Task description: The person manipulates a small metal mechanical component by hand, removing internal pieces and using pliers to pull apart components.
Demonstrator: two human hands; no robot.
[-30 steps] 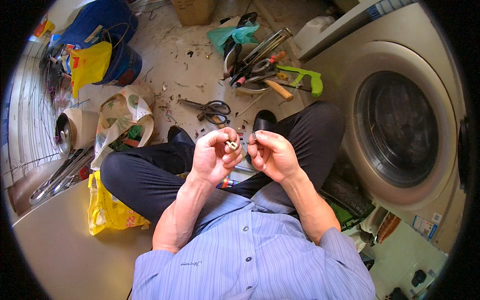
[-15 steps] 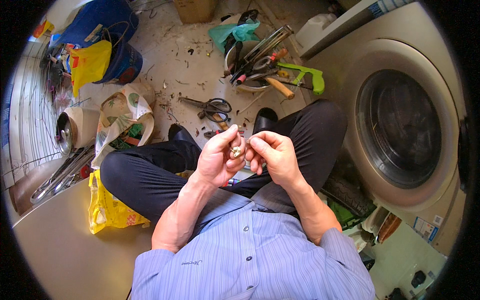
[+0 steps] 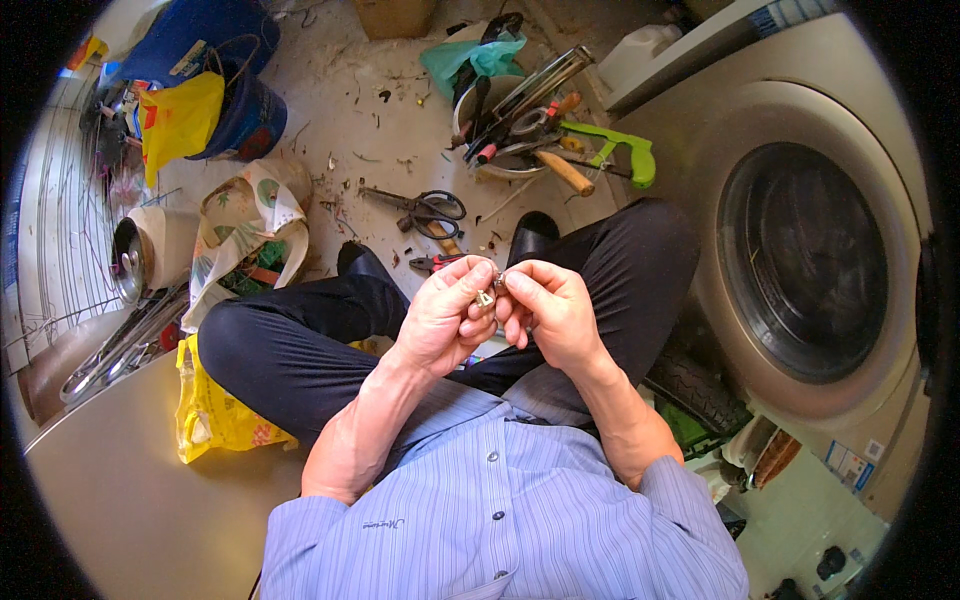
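A seated person in a blue-grey striped button shirt point(image 3: 440, 480) and dark trousers point(image 3: 640, 245) brings both bare hands together at the centre of the frame. The left hand point(image 3: 438, 320) has its grip clamped on a small brass-coloured metal piece point(image 3: 484, 299), held at the fingertips. The right hand point(image 3: 555, 312), just beside it, pinches a tiny silvery-grey metal part point(image 3: 499, 280) between thumb and forefinger; whether the two pieces touch is too small to tell.

Just beyond the fingers, red-handled pliers point(image 3: 433, 263) and black-handled scissors point(image 3: 437, 207) lie on a pale, littered floor point(image 3: 400, 125). A bucket crammed with tools, a bright green saw handle point(image 3: 640, 160) among them, stands at upper centre; a grey front-loading washing machine point(image 3: 700, 190) fills the right of the frame.

The risk lies in the pinch: with so little metal to hold, a slip of the right thumb could drop the part among the scattered scraps point(image 3: 384, 96), where it would be hard to spot. Pressing off-line could also twist the brass-coloured piece in the left fingers.
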